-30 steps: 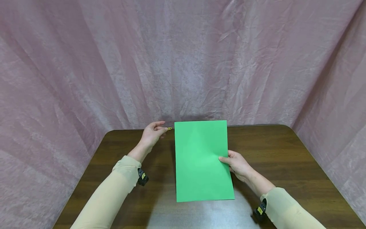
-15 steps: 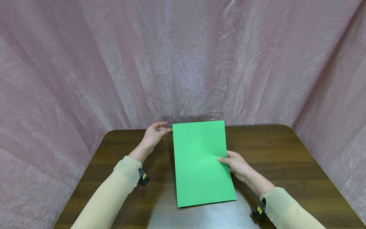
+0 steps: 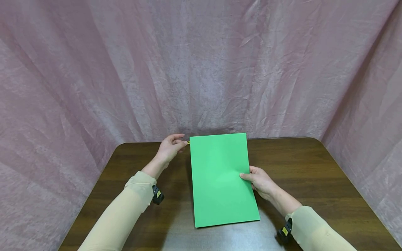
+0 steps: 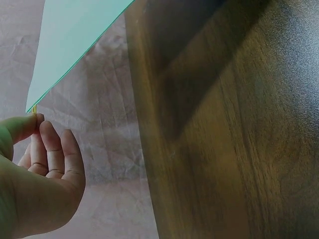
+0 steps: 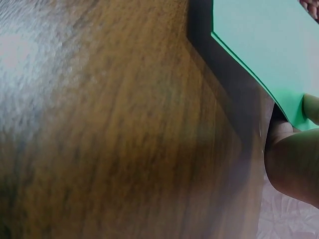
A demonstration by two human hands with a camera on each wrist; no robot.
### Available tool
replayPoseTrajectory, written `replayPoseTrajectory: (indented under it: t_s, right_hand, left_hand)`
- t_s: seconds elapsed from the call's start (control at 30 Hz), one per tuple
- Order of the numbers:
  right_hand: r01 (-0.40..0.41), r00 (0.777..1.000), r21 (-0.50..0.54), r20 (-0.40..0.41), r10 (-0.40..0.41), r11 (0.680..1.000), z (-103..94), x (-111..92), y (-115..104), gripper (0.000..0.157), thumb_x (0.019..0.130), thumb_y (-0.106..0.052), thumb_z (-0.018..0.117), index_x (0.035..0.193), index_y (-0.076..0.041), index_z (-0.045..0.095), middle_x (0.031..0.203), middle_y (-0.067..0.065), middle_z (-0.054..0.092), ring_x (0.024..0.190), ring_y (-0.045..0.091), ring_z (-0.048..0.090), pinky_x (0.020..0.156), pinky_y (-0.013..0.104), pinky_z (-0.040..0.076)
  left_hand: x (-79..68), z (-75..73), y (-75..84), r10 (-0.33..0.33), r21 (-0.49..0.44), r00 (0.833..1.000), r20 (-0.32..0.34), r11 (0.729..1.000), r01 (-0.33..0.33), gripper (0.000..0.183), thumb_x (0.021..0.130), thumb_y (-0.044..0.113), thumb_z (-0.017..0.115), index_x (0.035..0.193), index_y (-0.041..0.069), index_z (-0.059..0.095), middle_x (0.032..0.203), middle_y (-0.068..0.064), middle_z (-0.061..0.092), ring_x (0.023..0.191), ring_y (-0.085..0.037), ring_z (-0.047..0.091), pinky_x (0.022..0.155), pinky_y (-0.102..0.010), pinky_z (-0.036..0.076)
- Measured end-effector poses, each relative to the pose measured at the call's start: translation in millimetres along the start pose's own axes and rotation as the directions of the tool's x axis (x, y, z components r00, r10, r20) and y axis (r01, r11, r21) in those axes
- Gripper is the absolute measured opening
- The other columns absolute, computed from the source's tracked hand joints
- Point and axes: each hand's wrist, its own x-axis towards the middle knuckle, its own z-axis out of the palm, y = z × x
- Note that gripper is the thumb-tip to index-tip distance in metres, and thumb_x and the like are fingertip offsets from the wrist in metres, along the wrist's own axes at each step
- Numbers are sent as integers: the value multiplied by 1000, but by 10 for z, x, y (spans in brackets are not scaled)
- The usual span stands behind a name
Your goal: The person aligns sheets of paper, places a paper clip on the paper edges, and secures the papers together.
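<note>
A stack of green paper sheets is held tilted above the table, its long side running away from me. My right hand grips its right edge, thumb on top and fingers behind. At the far left corner, my left hand pinches a small yellow paper clip between thumb and forefinger. In the left wrist view the clip meets the corner of the paper; how far it is slid on cannot be told. The right wrist view shows several layers along the paper's edge.
The brown wooden table has rounded far corners and a glossy glare near its front. A pink velvet curtain hangs behind the table and along its sides. Dark camera straps sit on both wrists.
The paper has shifted slightly left and turned a little, its near left corner coming closer to me. The left hand's clip has moved right, from beside the paper to its corner.
</note>
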Motion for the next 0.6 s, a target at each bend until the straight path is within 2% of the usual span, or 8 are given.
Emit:
replayPoseTrajectory:
  t_s: [0.17,0.27,0.43,0.6]
  right_hand:
    - [-1,1000,-2,-2,1,1000,1,1,-1,44,105,-9,57,141,14,45,110,11,73,91,19,73,76,36,60]
    - [4,1000,-6,1,-4,1000,-2,7,6,45,105,-9,57,142,14,45,111,11,73,91,19,72,76,36,60]
    - [4,1000,-8,-2,-4,1000,-8,16,18,44,104,-8,57,141,13,47,110,10,73,90,20,73,76,37,60]
    - [3,1000,-18,0,-3,1000,-16,25,25,43,105,-8,57,141,13,47,109,10,73,91,20,73,76,38,60]
  left_hand:
    - [1,4,21,-2,-16,1000,9,1000,3,48,101,11,66,147,6,52,98,-2,68,90,-16,65,93,-45,51]
    - [-26,12,71,-1,-7,1000,17,1000,1,48,101,8,64,147,3,51,96,-2,67,88,-16,64,88,-40,53]
    - [-151,38,226,3,7,1000,24,1000,-4,47,101,6,64,146,0,51,93,-2,67,86,-15,64,78,-28,54]
    - [-227,52,297,11,7,1000,25,1000,-12,47,101,6,64,146,-1,50,92,-1,67,84,-14,63,77,-27,53]
